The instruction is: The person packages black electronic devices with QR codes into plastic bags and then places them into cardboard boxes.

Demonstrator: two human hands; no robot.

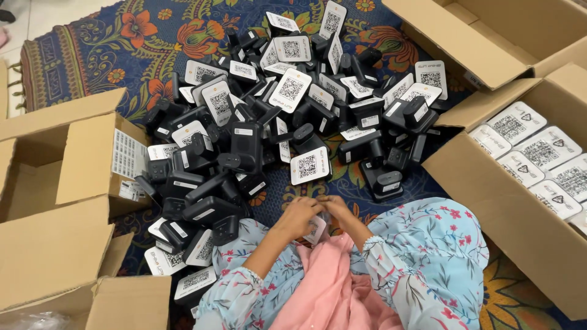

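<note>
Black plastic device [317, 227]: resting over the person's lap, mostly hidden between both hands, its white code card showing.
Left hand [298, 216]: closing around the device's left side.
Right hand [338, 211]: pinching its top edge.
Handling: probably light, rigid, smooth; the card looks bendable, so gripping the body seems safest.
Pile [275, 116]: lying on the patterned cloth [140, 43] between cardboard boxes [489, 183].
</note>
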